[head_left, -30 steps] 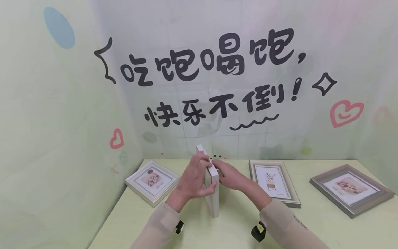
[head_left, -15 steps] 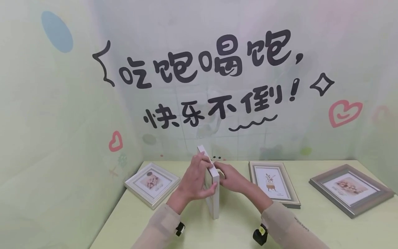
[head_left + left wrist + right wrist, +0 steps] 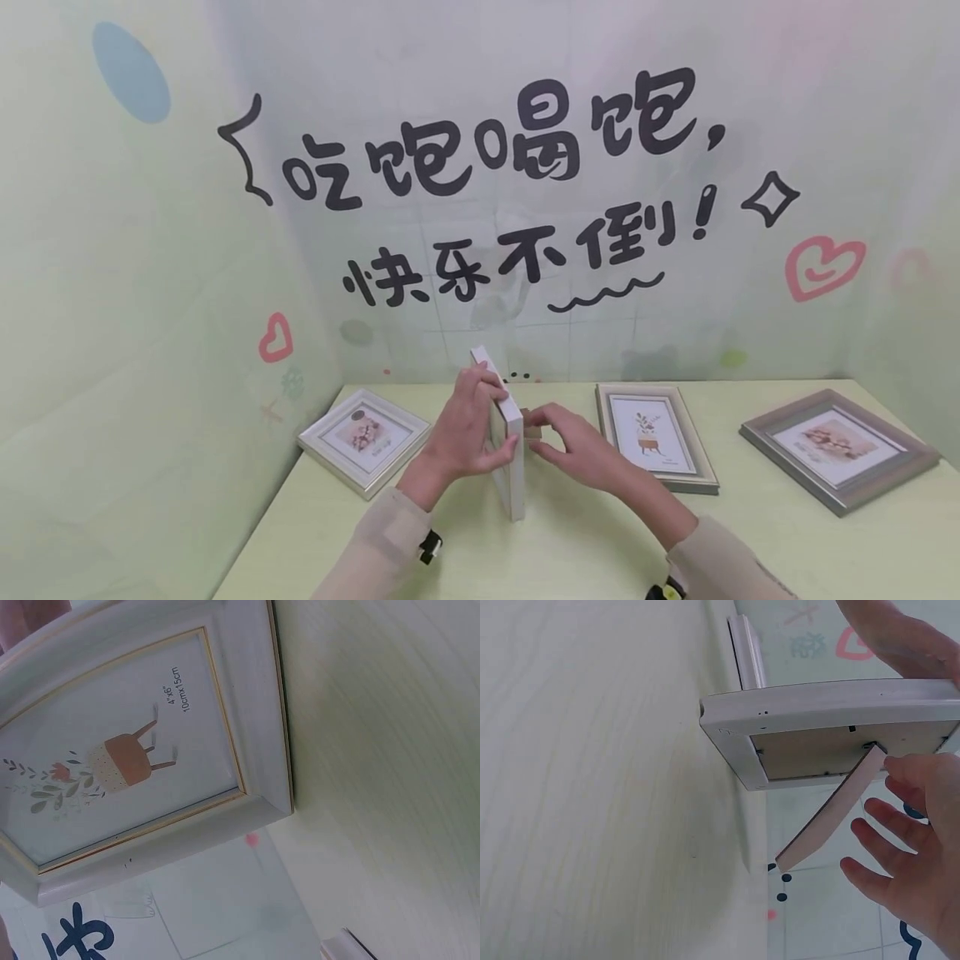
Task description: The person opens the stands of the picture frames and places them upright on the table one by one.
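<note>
A white photo frame point(image 3: 516, 475) stands upright, nearly edge-on to the head view, its lower edge at the table. My left hand point(image 3: 467, 429) grips its top and near edge, thumb on the near side. In the left wrist view the frame's front point(image 3: 259, 761) shows a plant picture behind the pane. On the back, a flat support leg point(image 3: 831, 814) sticks out at an angle, as the right wrist view shows. Beside it is my right hand point(image 3: 922, 840), fingers spread apart. One fingertip is at the leg's hinged end; whether it touches is unclear.
Several other picture frames lie face up on the pale green table point(image 3: 585, 550): a silver one point(image 3: 318, 446) at left, a champagne one point(image 3: 708, 467) at right, and a grey one point(image 3: 847, 500) farther right. A printed wall point(image 3: 450, 333) closes off the back.
My right hand has drawn back to the right and its fingers have spread, with the support leg now swung out from the frame's back. The left hand's grip stays the same.
</note>
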`<control>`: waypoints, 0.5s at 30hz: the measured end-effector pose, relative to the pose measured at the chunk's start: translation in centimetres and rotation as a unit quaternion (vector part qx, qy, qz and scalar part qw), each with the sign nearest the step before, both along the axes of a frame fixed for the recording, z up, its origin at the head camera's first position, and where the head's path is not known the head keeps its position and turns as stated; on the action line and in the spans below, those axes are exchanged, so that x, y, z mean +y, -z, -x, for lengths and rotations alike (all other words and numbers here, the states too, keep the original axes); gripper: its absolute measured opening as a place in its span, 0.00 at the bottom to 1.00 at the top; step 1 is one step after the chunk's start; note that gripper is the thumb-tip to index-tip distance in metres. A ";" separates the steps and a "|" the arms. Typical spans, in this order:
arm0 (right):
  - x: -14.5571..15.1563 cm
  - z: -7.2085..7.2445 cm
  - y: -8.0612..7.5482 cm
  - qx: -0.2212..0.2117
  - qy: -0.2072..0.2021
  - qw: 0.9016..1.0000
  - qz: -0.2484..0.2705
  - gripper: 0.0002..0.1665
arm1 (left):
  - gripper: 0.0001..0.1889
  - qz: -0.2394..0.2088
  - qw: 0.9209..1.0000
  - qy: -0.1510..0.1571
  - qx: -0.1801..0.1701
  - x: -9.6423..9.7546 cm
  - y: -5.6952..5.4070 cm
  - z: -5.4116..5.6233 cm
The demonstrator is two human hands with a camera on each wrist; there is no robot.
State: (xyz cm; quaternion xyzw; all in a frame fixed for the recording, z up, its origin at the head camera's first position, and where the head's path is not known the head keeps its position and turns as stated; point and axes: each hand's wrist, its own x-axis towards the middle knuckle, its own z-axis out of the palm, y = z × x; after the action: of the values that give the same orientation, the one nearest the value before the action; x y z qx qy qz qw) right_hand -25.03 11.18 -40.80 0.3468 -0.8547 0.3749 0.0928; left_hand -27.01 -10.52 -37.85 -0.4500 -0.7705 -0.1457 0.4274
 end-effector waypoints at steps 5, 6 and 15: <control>0.2 -0.9 0.7 -0.048 -0.041 0.998 -0.010 0.17 | 0.25 0.001 1.000 0.000 0.009 -0.2 -0.1 0.0; 0.2 -1.1 0.8 -0.060 -0.049 0.997 -0.014 0.18 | 0.25 0.002 1.000 0.000 0.010 -0.3 -0.2 0.0; -0.7 -1.7 1.6 -0.123 -0.058 0.989 -0.050 0.20 | 0.26 0.012 1.000 -0.010 0.004 -0.4 -0.2 -0.1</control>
State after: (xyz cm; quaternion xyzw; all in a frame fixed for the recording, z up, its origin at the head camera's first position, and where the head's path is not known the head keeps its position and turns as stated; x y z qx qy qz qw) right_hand -23.34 10.50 -42.44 0.3511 -0.8560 0.3759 -0.0523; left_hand -26.87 -10.97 -37.61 -0.4481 -0.7750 -0.1302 0.4262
